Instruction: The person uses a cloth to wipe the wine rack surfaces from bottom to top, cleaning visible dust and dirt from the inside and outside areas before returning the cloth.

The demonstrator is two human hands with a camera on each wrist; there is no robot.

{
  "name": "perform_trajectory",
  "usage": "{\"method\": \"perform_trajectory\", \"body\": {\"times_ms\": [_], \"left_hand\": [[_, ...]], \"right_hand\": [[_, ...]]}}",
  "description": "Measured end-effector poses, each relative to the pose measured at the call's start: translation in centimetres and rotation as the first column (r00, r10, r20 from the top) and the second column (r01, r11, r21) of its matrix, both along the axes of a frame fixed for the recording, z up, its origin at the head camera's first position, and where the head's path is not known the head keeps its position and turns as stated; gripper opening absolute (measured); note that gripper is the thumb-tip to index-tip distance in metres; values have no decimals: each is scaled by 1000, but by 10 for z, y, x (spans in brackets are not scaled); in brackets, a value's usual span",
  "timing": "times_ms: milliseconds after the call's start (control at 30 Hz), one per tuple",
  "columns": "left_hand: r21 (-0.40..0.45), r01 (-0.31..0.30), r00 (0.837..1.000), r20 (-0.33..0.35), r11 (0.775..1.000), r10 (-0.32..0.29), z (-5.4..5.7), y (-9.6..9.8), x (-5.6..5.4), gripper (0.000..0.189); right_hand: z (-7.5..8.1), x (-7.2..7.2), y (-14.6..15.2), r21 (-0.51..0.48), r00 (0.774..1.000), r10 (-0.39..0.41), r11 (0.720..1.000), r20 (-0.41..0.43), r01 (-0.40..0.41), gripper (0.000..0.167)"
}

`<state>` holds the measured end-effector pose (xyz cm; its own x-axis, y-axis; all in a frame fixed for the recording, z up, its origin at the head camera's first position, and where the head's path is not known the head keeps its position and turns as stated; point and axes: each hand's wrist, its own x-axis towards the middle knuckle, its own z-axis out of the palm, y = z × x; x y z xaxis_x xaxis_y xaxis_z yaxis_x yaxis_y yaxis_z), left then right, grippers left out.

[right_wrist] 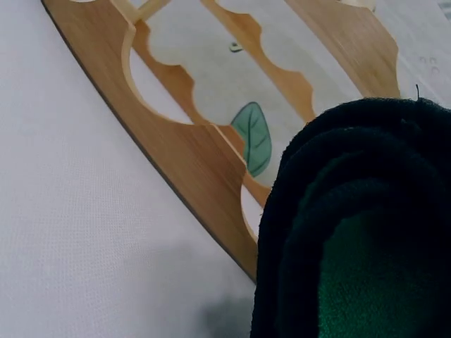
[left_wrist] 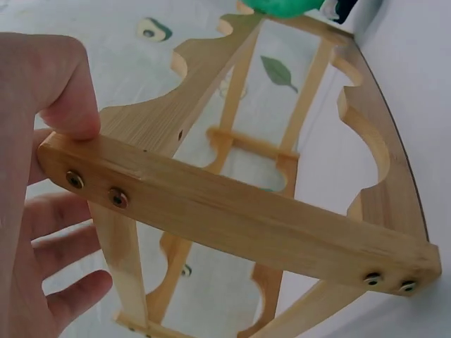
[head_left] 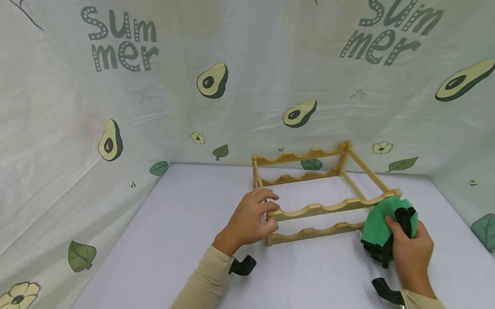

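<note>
A pale wooden rack [head_left: 317, 209] with scalloped rails stands on the white table. My left hand [head_left: 250, 217] grips its near left corner. In the left wrist view, one digit presses on the end of the screwed wooden bar [left_wrist: 225, 211] while the other fingers spread behind it. My right hand [head_left: 413, 254] holds a bunched green cloth [head_left: 378, 224] with black edging against the rack's near right corner. Seen from the right wrist, the folded black edging [right_wrist: 338, 176] fills the lower right and covers part of the scalloped rail [right_wrist: 190, 155]; the right fingers are hidden there.
The white tabletop [head_left: 176, 225] spreads around the rack. Behind and beside it hangs a pale curtain [head_left: 253, 43] printed with avocados, leaves and lettering. A black wrist mount [head_left: 243, 265] juts from the left sleeve, and another [head_left: 385, 291] from the right.
</note>
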<state>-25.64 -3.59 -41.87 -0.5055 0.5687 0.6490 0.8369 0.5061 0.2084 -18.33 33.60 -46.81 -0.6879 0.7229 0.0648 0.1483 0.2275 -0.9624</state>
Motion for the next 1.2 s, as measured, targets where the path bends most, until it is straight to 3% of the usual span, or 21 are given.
{"method": "perform_trajectory", "body": {"times_ms": [200,367,467,600,767,833,967,1200], "left_hand": [[58,-116,991,80,992,111,-5,-14,-5,29],[71,-247,964,117,966,238,-7,-19,-8,34],[86,-288,947,171,954,271,-8,-22,-10,35],[112,-287,924,296,952,244,-11,-24,-14,34],[163,-224,898,419,961,138,-16,-25,-23,35],[193,-190,894,440,963,88,-18,-24,-26,35],[223,-169,880,472,960,45,-21,-22,-32,36],[258,-234,845,532,937,65,-24,-18,-36,37]], "right_hand": [[-5,1,-2,37,1000,-6,999,-9,6,33],[-7,1,-3,65,1000,-9,998,-5,9,37],[-7,1,-4,79,1000,-16,997,-20,18,37],[-6,1,-6,102,999,-19,995,-42,23,37],[-4,0,-5,140,998,-27,990,-50,33,36],[-4,1,-5,156,998,-31,987,-47,38,37],[-4,3,-6,163,999,-37,986,-35,42,39],[-3,8,-8,138,999,-34,990,-33,38,40]]}}
